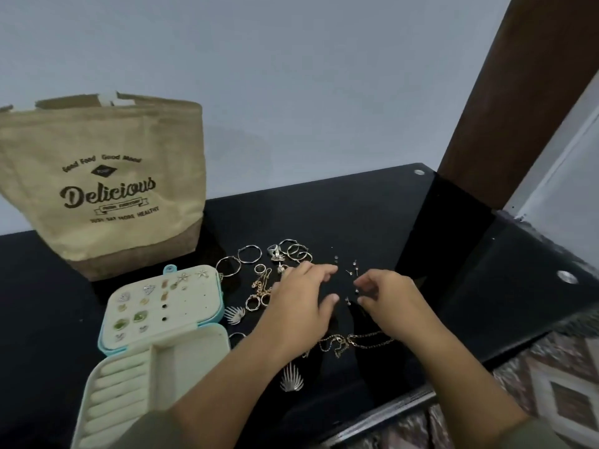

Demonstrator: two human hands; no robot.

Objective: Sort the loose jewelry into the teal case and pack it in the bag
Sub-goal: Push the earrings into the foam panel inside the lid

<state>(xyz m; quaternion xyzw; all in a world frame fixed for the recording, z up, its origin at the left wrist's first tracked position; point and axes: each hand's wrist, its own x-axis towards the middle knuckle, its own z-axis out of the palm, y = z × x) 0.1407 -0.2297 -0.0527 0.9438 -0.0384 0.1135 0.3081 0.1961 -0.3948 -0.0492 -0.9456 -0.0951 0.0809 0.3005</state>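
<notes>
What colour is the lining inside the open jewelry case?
Cream, with a teal outer shell; the jewelry case shows best in the head view.

Black table [389,222] (glossy), grey wall [291,76], patterned floor [567,384]

The person wears dull olive-green cloth, seen only as a left sleeve [146,431] and a right sleeve [534,431] at the bottom edge of the view. Each sleeve is plain and soft-looking, with a loose hem. Below the hems the left forearm [233,367], right forearm [453,361], left hand [301,299] and right hand [385,296] are bare.
</notes>
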